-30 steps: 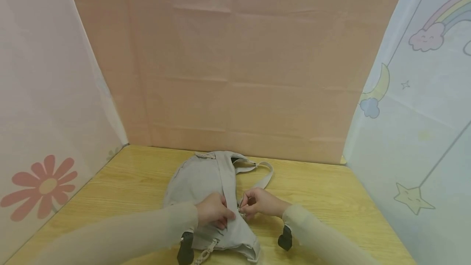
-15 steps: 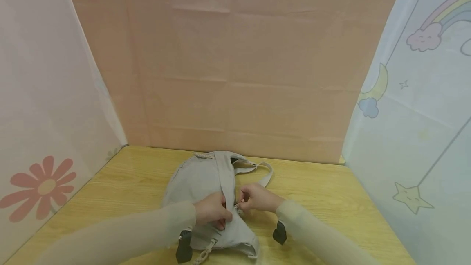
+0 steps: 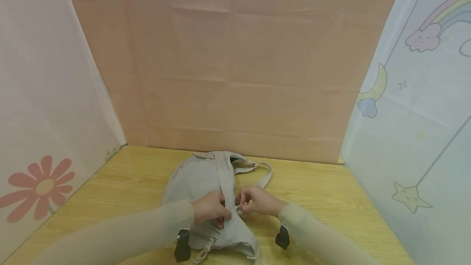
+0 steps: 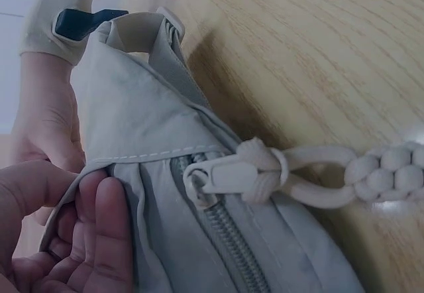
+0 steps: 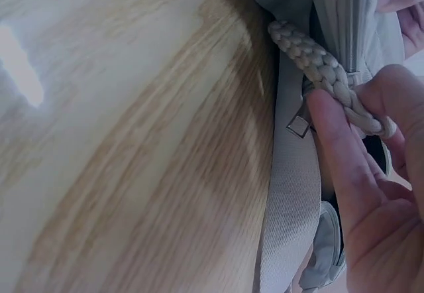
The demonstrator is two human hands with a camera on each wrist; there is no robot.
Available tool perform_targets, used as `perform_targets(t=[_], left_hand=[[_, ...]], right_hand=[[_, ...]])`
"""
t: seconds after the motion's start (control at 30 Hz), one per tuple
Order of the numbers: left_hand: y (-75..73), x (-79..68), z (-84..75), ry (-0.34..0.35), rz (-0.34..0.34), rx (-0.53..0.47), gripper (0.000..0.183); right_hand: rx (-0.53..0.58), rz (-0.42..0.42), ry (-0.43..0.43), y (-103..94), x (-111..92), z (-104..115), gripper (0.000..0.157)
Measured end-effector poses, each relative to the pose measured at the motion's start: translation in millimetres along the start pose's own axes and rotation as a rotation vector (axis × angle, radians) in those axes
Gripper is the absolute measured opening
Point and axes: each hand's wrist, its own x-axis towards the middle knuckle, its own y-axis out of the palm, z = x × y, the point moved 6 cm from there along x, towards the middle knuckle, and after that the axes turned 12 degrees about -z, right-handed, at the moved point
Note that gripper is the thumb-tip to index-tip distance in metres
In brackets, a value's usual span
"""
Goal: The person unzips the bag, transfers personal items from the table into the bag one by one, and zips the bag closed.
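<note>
A light grey fabric bag [image 3: 195, 183] lies on the wooden table. My left hand [image 3: 210, 207] grips a fold of the bag's fabric along its middle, thumb on one side and curled fingers on the other. On the bag's right edge my right hand [image 3: 260, 201] pinches a braided cord zipper pull [image 5: 308, 53] between thumb and index finger. Beside those fingers, a small metal tab [image 5: 299, 126] and a stretch of zipper [image 5: 354, 24] show in the right wrist view. Another zipper pull with a beige braided cord [image 4: 381, 174] hangs loose near my left hand.
The bag's strap [image 3: 266, 177] loops out over the table [image 3: 312, 199] on the right. An orange-brown sheet [image 3: 235, 72] stands behind the table, with patterned sheets on either side. A dark device [image 3: 182, 246] hangs at the left wrist, another [image 3: 282, 237] at the right.
My right hand, pinching the cord pull, has shifted slightly left and then a little back. My left hand keeps its grip on the fabric. The bag has hardly moved.
</note>
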Motion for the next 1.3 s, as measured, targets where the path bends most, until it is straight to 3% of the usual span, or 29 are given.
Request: perform_targets(t=[0.43,0.73,0.83,0.93,1.13,1.3], left_hand=[[1.3,2.6,0.5,-0.017,-0.002,-0.018,0.02],[0.7,4.7,-1.0,0.005,-0.007,-0.035,0.022],[1.4,4.9,-0.8,0.003,-0.004,-0.025,0.022],[2.4,4.2,-0.1,-0.006,0.001,-0.006,0.022],[3.6,3.8,1.6,-0.026,0.019,0.002,0.022],[2.9,3.0,1.3,-0.007,0.06,-0.014,0.022]], right_hand=[[0.052,0.002,0.078,-0.2,-0.9,-3.4,0.012],[0.316,0.12,0.203,3.6,0.4,-10.9,0.012],[0.34,0.144,0.21,3.4,1.3,-11.3,0.013],[0.252,0.148,0.158,2.9,3.4,-9.6,0.01],[-0.091,0.081,-0.02,0.8,11.1,2.8,0.013],[-0.212,0.046,-0.029,0.5,16.9,14.6,0.015]])
